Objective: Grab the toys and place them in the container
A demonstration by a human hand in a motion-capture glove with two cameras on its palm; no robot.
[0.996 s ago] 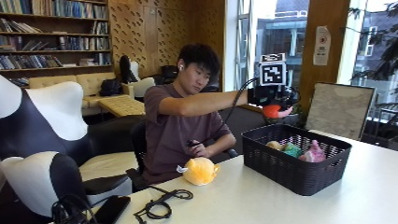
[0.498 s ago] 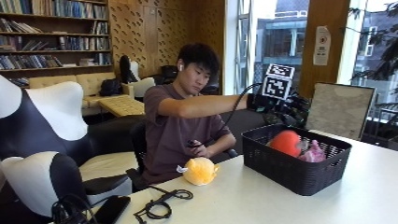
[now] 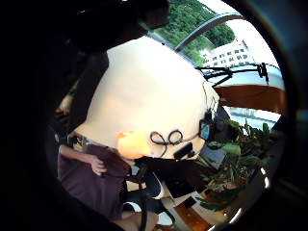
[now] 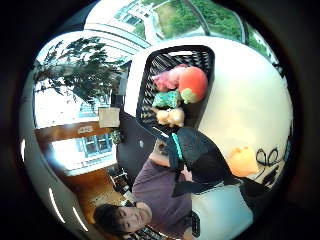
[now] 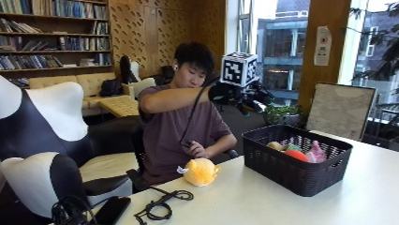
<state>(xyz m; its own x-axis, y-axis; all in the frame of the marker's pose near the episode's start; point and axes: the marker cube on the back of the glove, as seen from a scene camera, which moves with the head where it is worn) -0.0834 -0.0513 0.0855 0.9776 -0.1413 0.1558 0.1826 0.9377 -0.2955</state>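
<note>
Broadly, a white table [image 5: 349, 187] across the near right, carrying everything. Toward its far right, a black woven basket [image 5: 293, 173], seen from above in the thumb-side palm view as a dark rectangle [image 4: 150, 95] on the pale top. Inside it, 4 toys, packed close together: a red round toy [image 5: 298, 155] with a green tip, a pink one [image 5: 316, 152] just right of it against the far wall, a green one [image 5: 291, 147] behind the red, and a tan one [image 5: 275, 146] at the left end. Left of the basket and well apart from it, near the table's left edge, a yellow-orange plush toy [image 5: 201, 171], lying alone on the tabletop, also plain in the little-finger-side palm view [image 3: 133, 143]. Nearer still, toward the left corner, a looped black cable [image 5: 163, 206] and a flat black device [image 5: 112, 209] beside it. Raised high above the table, left of the basket and clear of it, the gloved right hand [image 5: 240, 96], holding nothing; fingers pointing rightward and downward, straight or curled cannot be told. Lower down, at the table's edge, the bare left hand [image 5: 198, 150], resting close behind the plush toy
</note>
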